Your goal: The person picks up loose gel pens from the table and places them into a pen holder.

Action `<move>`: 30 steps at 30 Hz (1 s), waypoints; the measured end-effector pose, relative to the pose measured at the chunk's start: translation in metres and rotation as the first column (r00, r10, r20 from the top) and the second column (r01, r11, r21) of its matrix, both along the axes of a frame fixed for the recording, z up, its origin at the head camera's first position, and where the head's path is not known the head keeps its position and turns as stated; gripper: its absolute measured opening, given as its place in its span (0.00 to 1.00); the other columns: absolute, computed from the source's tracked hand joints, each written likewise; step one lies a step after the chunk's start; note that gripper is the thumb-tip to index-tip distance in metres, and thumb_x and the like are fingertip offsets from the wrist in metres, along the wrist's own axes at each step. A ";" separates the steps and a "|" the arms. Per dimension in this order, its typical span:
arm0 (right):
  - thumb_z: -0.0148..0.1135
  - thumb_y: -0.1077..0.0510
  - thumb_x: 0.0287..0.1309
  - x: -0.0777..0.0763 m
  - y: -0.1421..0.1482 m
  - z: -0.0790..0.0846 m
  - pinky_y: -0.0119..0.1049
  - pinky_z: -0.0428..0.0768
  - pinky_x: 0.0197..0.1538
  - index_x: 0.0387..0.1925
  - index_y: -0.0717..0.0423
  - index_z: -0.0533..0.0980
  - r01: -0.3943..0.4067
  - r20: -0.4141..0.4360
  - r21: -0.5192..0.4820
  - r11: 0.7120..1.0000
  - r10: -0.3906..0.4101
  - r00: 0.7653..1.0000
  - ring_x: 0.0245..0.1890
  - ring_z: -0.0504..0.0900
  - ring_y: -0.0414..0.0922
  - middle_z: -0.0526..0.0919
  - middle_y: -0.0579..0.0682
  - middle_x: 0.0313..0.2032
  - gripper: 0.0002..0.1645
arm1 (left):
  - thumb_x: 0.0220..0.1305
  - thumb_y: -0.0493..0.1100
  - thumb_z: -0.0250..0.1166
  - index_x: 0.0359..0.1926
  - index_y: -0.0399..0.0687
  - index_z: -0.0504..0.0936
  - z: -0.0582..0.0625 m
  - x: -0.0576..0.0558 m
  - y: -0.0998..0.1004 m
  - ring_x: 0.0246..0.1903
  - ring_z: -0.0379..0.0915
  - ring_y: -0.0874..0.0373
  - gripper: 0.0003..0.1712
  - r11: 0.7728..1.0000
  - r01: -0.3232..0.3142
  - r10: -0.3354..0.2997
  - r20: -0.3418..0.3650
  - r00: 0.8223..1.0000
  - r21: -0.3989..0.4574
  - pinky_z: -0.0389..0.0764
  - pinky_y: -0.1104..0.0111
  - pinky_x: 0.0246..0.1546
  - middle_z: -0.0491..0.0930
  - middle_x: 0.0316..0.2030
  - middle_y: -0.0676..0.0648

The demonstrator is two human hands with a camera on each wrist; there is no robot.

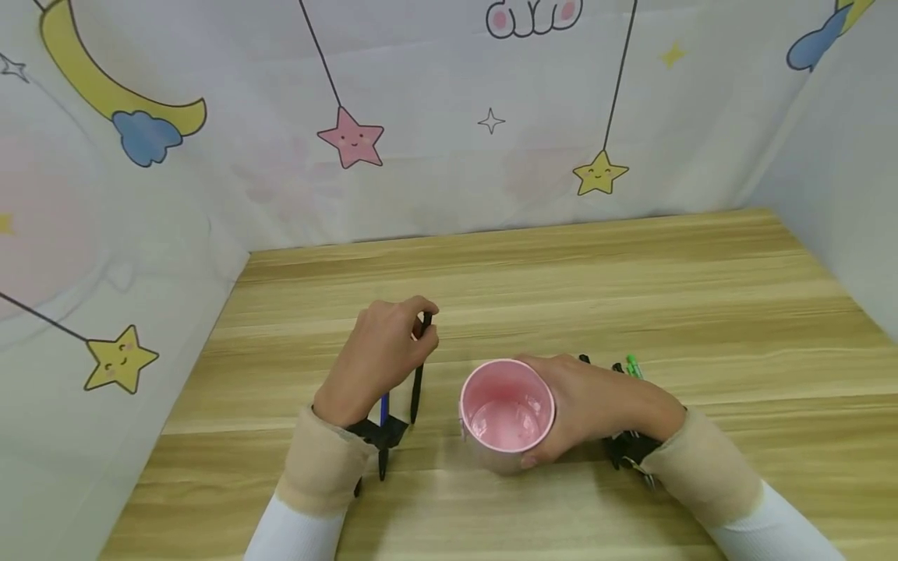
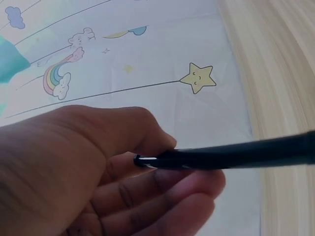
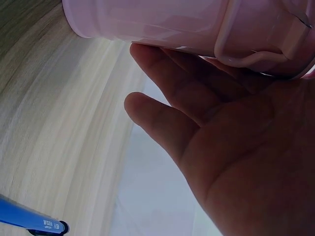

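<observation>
My left hand pinches a black pen near its upper end, and the pen points down toward the wooden table. In the left wrist view the pen runs from between thumb and fingers to the right edge. My right hand grips the right side of a pink cup, its thumb at the front and fingers behind. The cup's open top faces up, and no pens show inside it. In the right wrist view, fingers lie along the pink wall, beside a raised clasp-like part.
Beneath the left wrist lies a blue-and-black pen. Several pens, including a green one, lie partly hidden under the right forearm. A blue pen shows low in the right wrist view. Printed cloth walls border the wooden table.
</observation>
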State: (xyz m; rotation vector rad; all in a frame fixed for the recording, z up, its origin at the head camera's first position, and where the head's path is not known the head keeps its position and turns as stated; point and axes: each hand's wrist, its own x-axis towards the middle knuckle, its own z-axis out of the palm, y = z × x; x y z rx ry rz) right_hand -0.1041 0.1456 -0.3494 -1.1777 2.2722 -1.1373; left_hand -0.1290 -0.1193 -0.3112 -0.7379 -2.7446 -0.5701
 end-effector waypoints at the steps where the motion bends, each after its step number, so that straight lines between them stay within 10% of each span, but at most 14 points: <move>1: 0.77 0.38 0.28 0.000 0.000 0.000 0.41 0.77 0.50 0.59 0.42 0.66 -0.003 -0.003 0.001 1.000 0.003 1.000 0.49 0.74 0.39 0.77 0.41 0.49 0.51 | 0.57 0.38 0.55 0.42 0.44 0.80 0.001 0.000 0.000 0.08 0.58 0.68 0.13 1.000 0.004 -0.004 -0.009 1.000 0.006 0.64 0.71 0.08 0.78 0.20 0.56; 30: 0.77 0.39 0.28 -0.001 0.001 0.000 0.41 0.78 0.48 0.57 0.44 0.68 -0.010 -0.034 0.007 1.000 0.010 0.999 0.46 0.76 0.38 0.79 0.41 0.47 0.50 | 0.57 0.38 0.58 0.42 0.43 0.80 0.014 0.004 0.005 0.20 0.71 0.70 0.12 0.993 0.043 -0.015 -0.238 0.971 0.114 0.75 0.73 0.19 0.82 0.25 0.52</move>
